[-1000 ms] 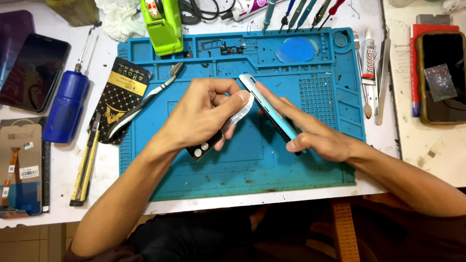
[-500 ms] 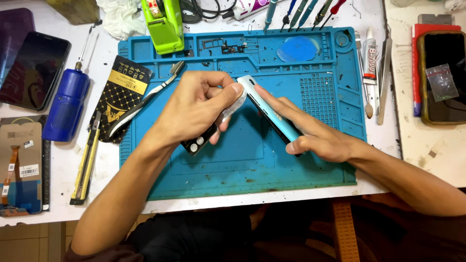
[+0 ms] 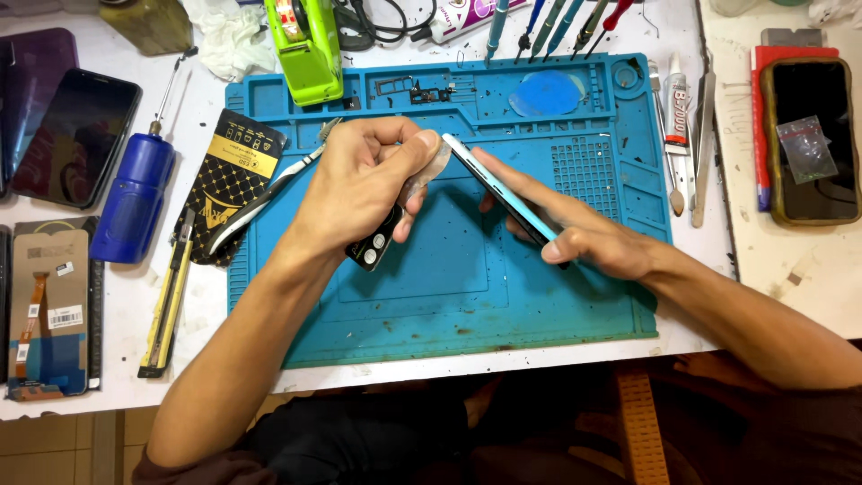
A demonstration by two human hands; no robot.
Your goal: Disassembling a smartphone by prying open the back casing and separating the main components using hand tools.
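My right hand (image 3: 584, 235) holds a light-blue smartphone (image 3: 503, 199) tilted on its edge over the blue repair mat (image 3: 575, 305), index finger stretched along its side. My left hand (image 3: 364, 184) is closed on a small translucent plastic pick (image 3: 431, 171) pressed against the phone's top corner. Under my left palm a black strip with camera lenses (image 3: 375, 250) sticks out; whether it belongs to the phone's back I cannot tell.
A blue squeeze bottle (image 3: 133, 198), black-and-gold packet (image 3: 235, 175), tweezers (image 3: 260, 202), yellow knife (image 3: 166, 305) and spare screens (image 3: 76, 126) lie left. A green device (image 3: 305, 45) and screwdrivers (image 3: 557, 22) sit at the back. Glue tube (image 3: 678, 103) and cased phone (image 3: 808, 139) lie right.
My left hand has shifted slightly up and left along the phone's top corner with the pick. The black lens strip moved with it. My right hand has kept the phone steady.
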